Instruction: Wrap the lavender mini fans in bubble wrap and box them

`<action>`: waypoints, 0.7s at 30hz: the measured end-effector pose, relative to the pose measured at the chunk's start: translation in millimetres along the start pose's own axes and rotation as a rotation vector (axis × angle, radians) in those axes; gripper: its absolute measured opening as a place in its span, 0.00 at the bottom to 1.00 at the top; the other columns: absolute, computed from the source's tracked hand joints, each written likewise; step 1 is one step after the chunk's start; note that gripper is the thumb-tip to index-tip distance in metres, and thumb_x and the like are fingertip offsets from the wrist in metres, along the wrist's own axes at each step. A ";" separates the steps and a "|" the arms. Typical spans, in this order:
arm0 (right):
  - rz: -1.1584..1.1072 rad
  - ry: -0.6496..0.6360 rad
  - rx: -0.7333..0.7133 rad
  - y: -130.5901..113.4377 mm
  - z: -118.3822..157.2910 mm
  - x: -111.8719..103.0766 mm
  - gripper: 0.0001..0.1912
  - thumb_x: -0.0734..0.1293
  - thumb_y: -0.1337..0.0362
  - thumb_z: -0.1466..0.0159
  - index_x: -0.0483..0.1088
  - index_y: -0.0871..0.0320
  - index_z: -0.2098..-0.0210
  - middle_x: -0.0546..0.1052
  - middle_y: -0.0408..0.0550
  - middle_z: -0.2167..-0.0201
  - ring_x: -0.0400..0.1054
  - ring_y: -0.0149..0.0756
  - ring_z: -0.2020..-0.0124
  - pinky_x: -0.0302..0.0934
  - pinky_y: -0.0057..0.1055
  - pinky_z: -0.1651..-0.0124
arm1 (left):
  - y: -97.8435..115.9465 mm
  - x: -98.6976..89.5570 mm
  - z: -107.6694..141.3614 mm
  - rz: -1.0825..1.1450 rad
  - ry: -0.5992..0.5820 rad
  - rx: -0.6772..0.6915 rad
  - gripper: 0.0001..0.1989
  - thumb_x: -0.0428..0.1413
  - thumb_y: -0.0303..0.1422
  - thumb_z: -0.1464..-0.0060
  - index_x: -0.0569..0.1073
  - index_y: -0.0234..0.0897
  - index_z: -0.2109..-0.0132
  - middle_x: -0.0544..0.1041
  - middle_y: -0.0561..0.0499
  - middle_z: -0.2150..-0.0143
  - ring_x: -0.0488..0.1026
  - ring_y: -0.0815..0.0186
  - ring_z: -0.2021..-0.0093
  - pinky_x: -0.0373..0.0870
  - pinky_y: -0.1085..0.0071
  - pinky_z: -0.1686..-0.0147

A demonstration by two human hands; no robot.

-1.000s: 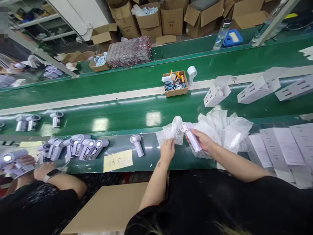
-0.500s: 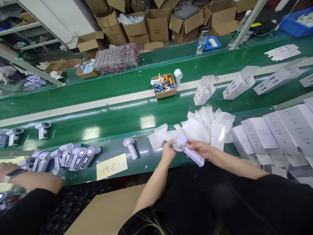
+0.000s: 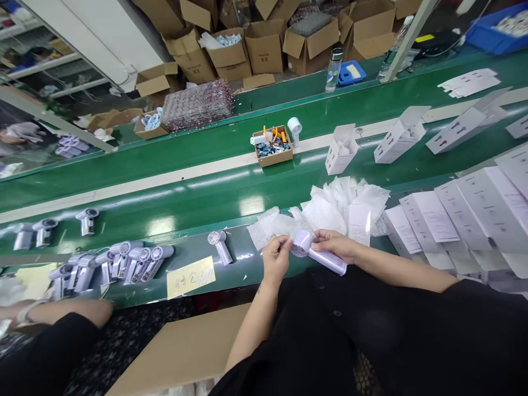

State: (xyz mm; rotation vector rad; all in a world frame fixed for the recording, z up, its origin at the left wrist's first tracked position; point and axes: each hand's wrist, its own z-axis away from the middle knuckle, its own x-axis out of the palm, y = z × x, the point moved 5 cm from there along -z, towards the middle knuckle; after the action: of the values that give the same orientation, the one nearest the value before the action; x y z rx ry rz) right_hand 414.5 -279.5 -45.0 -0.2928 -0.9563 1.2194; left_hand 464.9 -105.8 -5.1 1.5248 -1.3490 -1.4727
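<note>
A light purple handheld fan [image 3: 328, 260] is held over the near bench edge, its round head to the left and its handle slanting down to the right. My right hand [image 3: 333, 245] grips it where head and handle meet. At the left side of the head, my left hand [image 3: 277, 257] is closed in a pinch; whatever its fingertips hold is too small to make out. Another purple fan [image 3: 220, 246] lies on the bench to the left. White translucent bags [image 3: 325, 212] are heaped just beyond my hands.
Purple fans [image 3: 124, 261] lie clustered at left, near a handwritten yellow note [image 3: 191, 277] and another person's arm [image 3: 68, 313]. Open white boxes [image 3: 470, 214] stand at right. A small parts carton [image 3: 275, 158] and white boxes [image 3: 341, 149] sit on the green belt.
The fan's head has turned so its grille no longer faces up. My left hand has shifted from holding the head to a pinch beside it. The other person's arm has moved.
</note>
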 end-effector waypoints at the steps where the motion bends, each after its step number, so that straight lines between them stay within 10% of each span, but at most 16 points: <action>1: -0.007 0.000 -0.020 -1.9 1.6 1.3 0.19 0.75 0.67 0.54 0.68 0.61 0.64 0.76 0.44 0.69 0.71 0.30 0.71 0.63 0.25 0.68 | 5.2 -0.8 -0.8 -0.050 -0.015 0.078 0.06 0.55 0.33 0.45 0.74 0.37 0.68 0.72 0.52 0.73 0.67 0.68 0.70 0.63 0.70 0.65; 6: -0.141 0.062 -0.016 -7.2 10.5 -1.4 0.20 0.73 0.70 0.52 0.68 0.61 0.60 0.76 0.45 0.69 0.71 0.31 0.70 0.64 0.26 0.66 | 20.5 7.8 16.7 -0.313 -0.074 0.411 0.06 0.53 0.28 0.45 0.74 0.38 0.63 0.70 0.50 0.73 0.65 0.67 0.71 0.63 0.71 0.70; 11: -0.311 0.200 0.013 -0.2 5.9 1.7 0.16 0.68 0.76 0.52 0.63 0.58 0.65 0.72 0.41 0.76 0.69 0.31 0.75 0.64 0.27 0.71 | 26.5 42.8 36.3 -0.350 -0.259 0.458 0.06 0.51 0.27 0.44 0.73 0.37 0.64 0.69 0.49 0.73 0.66 0.66 0.70 0.62 0.71 0.69; 15: -0.272 0.272 0.039 12.0 5.2 -3.8 0.12 0.69 0.67 0.46 0.59 0.57 0.69 0.70 0.40 0.76 0.66 0.29 0.76 0.63 0.26 0.73 | 22.1 41.4 19.8 -0.007 -0.206 -0.006 0.07 0.52 0.34 0.44 0.72 0.36 0.67 0.71 0.51 0.71 0.67 0.68 0.70 0.63 0.72 0.67; 21: 0.693 0.245 -0.241 -16.1 58.3 -24.3 0.15 0.65 0.56 0.41 0.63 0.58 0.79 0.65 0.41 0.80 0.59 0.29 0.76 0.58 0.26 0.72 | 17.9 39.2 36.9 0.586 -0.307 -0.690 0.13 0.62 0.39 0.55 0.70 0.34 0.70 0.63 0.57 0.79 0.55 0.77 0.81 0.51 0.79 0.81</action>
State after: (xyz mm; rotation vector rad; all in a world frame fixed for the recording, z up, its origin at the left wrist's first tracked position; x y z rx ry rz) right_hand 380.6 -323.6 -10.9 -1.0041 -0.8072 1.6421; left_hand 419.6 -139.7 -8.3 0.4347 -1.1288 -1.5696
